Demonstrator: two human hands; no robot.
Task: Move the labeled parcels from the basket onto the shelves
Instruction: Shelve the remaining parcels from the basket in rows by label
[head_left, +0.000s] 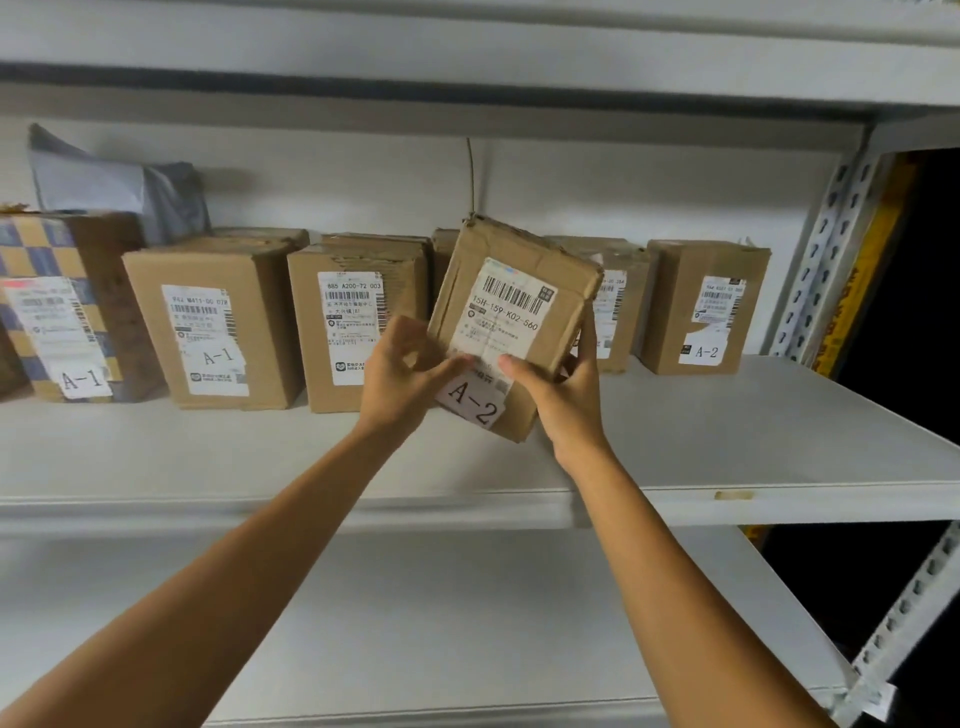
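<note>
The person holds one brown parcel (511, 312) with both hands in front of the row of boxes on the shelf (727, 441). The left hand (402, 374) pinches its lower left edge, and the right hand (566, 395) grips its right side with the thumb on the front.

The parcel is tilted and its printed side faces the camera, probably so that the A-2 tag (470, 402) can be read. I cannot tell if its lower corner touches the shelf.

To the left stand two boxes marked A-1 (213, 322). At the far right stands a box marked A-2 (706, 306). I think the parcel belongs with the right group, in the gap behind it. The basket is not in view.
</note>
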